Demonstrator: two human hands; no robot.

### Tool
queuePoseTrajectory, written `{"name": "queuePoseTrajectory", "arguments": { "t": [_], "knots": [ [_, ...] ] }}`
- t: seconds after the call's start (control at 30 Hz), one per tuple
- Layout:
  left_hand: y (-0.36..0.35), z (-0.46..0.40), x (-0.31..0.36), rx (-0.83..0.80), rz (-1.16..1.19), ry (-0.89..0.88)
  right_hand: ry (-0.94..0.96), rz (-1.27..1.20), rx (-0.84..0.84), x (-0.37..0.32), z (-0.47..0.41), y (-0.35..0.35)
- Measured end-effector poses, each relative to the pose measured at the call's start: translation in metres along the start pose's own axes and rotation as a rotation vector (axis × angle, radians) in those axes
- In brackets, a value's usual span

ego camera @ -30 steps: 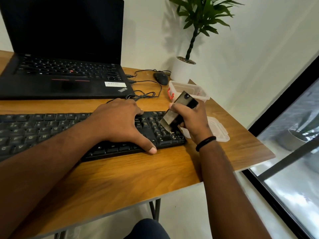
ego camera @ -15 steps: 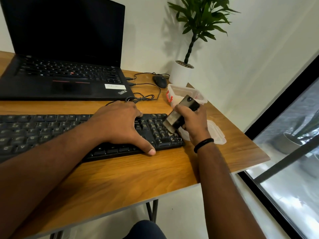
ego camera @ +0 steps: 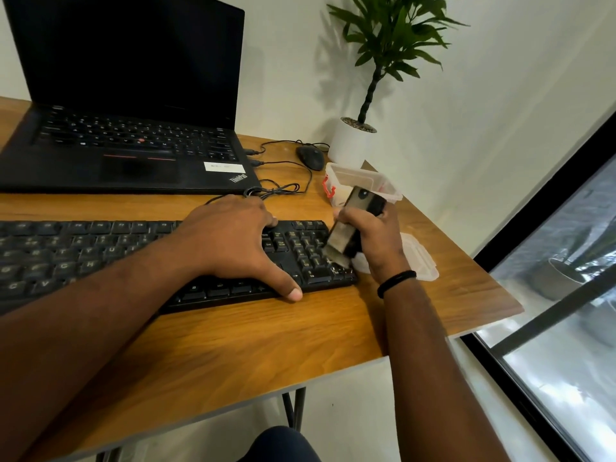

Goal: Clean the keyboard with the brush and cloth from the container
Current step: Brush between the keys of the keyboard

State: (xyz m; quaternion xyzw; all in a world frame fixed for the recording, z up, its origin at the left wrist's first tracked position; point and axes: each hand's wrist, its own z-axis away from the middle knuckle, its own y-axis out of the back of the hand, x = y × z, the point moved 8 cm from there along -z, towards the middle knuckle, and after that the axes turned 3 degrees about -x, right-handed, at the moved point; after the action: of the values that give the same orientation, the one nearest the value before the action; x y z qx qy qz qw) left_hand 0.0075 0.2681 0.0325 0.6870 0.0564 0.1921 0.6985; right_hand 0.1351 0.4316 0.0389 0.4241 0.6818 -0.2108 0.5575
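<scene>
A black keyboard (ego camera: 83, 255) lies across the wooden desk (ego camera: 266, 348). My left hand (ego camera: 233, 241) rests flat on its right half, thumb stretched over the front edge. My right hand (ego camera: 376, 241) grips a dark flat brush (ego camera: 346, 231), tilted, with its pale bristles down on the number pad at the keyboard's right end. The clear plastic container (ego camera: 363, 181) with a red clip stands open just behind the brush. Its lid (ego camera: 420, 261) lies on the desk to the right of my right hand. No cloth can be seen.
An open black laptop (ego camera: 126, 141) sits behind the keyboard. A black mouse (ego camera: 310, 157) and coiled cables (ego camera: 280, 190) lie beside it. A white potted plant (ego camera: 353, 141) stands in the back corner. The desk's right edge drops off beside a glass window.
My right hand has dragged the brush a little back and forth over the number pad. The left hand has stayed on the keyboard. The camera has shifted slightly.
</scene>
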Motion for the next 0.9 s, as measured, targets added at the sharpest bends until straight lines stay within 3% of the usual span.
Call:
{"name": "queuePoseTrajectory", "arguments": {
  "t": [0.07, 0.2, 0.3, 0.43, 0.57, 0.73, 0.83, 0.9],
  "knots": [
    [0.001, 0.000, 0.000, 0.001, 0.006, 0.004, 0.046, 0.055, 0.084, -0.004, 0.000, 0.009],
    [0.000, 0.000, 0.001, 0.001, 0.004, -0.003, -0.031, -0.064, -0.082, 0.001, 0.003, 0.000],
    [0.001, 0.000, 0.000, -0.004, 0.005, 0.002, 0.036, 0.009, 0.023, -0.005, 0.003, 0.008],
    [0.001, 0.000, 0.000, 0.013, 0.001, -0.007, -0.042, -0.135, -0.223, 0.002, 0.009, -0.002],
    [0.001, 0.000, -0.001, 0.008, 0.017, -0.004, 0.008, 0.024, 0.057, 0.000, 0.007, 0.014],
    [0.000, -0.001, -0.001, 0.009, 0.006, -0.009, 0.023, -0.101, -0.139, -0.001, 0.013, 0.001],
    [0.001, -0.001, -0.002, 0.014, 0.004, -0.005, 0.070, -0.014, -0.045, -0.008, 0.014, -0.003],
    [0.001, -0.001, -0.002, 0.013, 0.005, -0.005, 0.051, -0.035, -0.077, -0.007, 0.012, -0.006]
  ]
}}
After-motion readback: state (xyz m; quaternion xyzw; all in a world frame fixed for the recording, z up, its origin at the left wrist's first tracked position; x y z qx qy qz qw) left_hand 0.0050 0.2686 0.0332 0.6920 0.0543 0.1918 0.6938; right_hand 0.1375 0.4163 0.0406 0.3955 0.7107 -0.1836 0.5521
